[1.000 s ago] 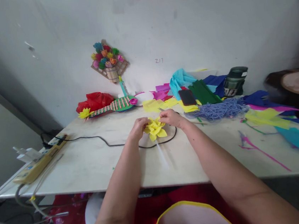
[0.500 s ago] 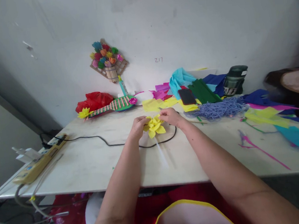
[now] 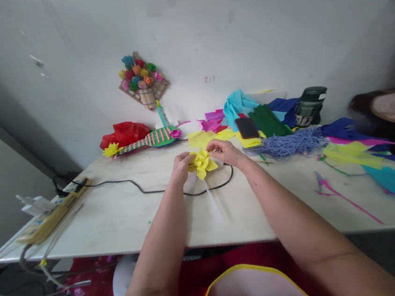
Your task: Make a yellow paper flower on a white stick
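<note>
Against a grey wall, your white counter carries a power strip and coloured paper; over its middle, your left hand pinches a yellow flower, and your right hand meets its edge, grip unclear

Left of the left hand, the bench's front lay open up to the black cable and power strip; rightward, a blurred pink strip, seemingly flat, intruded.

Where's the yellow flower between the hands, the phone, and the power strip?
Yellow flower (image 3: 203,163): head view, on its middle petals.
Phone (image 3: 246,128): head view, on its dark face.
Power strip (image 3: 58,210): head view, mid-body.
</note>
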Motion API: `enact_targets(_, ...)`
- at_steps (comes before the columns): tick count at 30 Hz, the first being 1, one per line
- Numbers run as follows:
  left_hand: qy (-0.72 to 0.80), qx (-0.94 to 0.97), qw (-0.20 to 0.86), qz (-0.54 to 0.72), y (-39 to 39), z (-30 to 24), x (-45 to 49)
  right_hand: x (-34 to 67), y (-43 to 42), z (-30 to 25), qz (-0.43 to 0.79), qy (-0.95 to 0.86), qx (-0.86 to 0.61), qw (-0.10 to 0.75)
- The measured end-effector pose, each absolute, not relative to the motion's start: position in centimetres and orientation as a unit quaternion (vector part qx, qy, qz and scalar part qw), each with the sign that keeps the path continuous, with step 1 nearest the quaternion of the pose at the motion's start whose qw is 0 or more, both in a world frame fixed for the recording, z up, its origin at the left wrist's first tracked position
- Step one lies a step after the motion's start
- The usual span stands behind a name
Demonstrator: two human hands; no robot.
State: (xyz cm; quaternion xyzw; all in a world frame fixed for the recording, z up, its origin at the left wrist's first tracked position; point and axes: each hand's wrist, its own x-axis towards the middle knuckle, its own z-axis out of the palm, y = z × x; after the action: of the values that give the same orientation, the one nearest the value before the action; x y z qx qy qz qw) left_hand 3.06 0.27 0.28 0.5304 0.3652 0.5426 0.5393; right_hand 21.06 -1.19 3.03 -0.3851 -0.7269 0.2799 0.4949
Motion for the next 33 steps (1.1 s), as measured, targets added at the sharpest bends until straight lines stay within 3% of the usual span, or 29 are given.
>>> enact_targets(33,0.387,0.501,0.577,0.515,0.4,0.2,3.4,21.8,-0.1,1.9,0.239,-0.759,-0.414,0.443)
